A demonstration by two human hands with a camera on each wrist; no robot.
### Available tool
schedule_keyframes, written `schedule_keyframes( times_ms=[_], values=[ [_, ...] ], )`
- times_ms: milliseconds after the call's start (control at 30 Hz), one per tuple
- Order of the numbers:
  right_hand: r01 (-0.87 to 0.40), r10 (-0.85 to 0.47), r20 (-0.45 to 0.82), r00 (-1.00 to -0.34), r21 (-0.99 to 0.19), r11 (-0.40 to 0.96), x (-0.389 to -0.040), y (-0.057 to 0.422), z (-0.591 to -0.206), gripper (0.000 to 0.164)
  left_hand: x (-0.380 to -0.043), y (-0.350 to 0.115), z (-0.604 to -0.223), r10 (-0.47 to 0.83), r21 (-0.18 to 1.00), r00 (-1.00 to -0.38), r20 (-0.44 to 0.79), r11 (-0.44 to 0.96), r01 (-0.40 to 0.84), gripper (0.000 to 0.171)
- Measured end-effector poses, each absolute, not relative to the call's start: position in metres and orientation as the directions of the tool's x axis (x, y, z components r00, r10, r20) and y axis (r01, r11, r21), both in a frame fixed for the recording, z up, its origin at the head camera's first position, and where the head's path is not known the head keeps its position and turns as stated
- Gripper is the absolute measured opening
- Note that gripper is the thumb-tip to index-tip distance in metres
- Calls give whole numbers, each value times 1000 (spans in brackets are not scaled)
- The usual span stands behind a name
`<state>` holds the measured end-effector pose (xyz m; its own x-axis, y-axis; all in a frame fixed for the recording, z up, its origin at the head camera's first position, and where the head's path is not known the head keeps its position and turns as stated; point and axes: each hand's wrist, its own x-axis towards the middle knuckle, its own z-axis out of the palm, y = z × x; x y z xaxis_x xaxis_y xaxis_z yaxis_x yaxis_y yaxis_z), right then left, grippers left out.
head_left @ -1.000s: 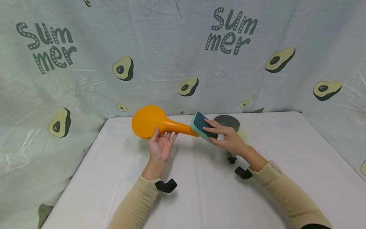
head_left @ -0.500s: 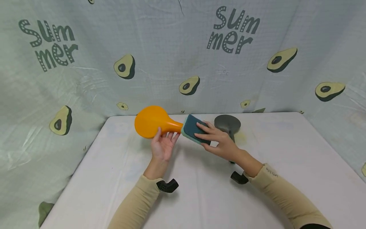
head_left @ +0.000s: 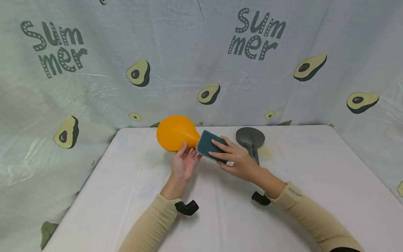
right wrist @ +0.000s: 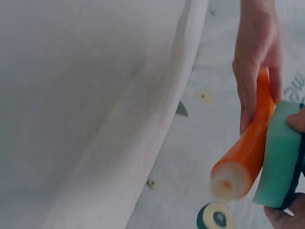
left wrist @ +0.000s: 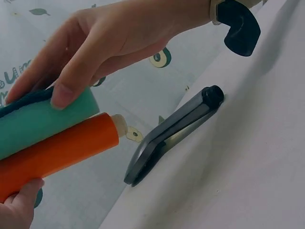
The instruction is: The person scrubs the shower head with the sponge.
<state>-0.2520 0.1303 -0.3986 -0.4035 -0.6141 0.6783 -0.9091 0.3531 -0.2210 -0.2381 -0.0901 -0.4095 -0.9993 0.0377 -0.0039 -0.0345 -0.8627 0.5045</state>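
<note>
The orange shower head (head_left: 176, 133) has its round head just beyond the left hand (head_left: 184, 165), a little further right than a second ago. That hand holds the handle, thumb on the near side, other fingers partly curled beneath. Between the hands, the sponge (head_left: 208, 145) lies against the handle, having slid from its end to near the round head. The right hand (head_left: 239, 161) pinches the sponge between thumb and spread fingers. Beyond it, the grey shower head (head_left: 250, 137) now shows more handle.
</note>
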Motion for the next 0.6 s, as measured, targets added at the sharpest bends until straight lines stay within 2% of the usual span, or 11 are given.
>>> schedule_keyframes(
  times_ms=[67,233,300,367,533,600],
  values=[
    [-910,-618,678,-398,-204,362,-251,126,-398,48,-238,-88,-411,61,542,-998,-1,-839,-52,28],
    [-848,-516,684,-516,-324,419,-256,125,-395,45,-237,-85,-413,95,566,-995,4,-821,-77,36],
    [-838,-496,686,-533,-346,422,-256,124,-395,45,-236,-85,-412,89,569,-996,1,-819,-73,37],
    [-850,-516,688,-510,-311,425,-255,121,-395,46,-236,-85,-411,80,574,-997,-6,-816,-69,36],
    [-916,-652,660,-374,-152,372,-247,118,-396,49,-239,-85,-413,40,591,-997,-62,-804,-69,26],
    [-924,-675,648,-354,-133,357,-246,120,-398,49,-240,-86,-413,32,587,-997,-74,-807,-70,25]
  ],
)
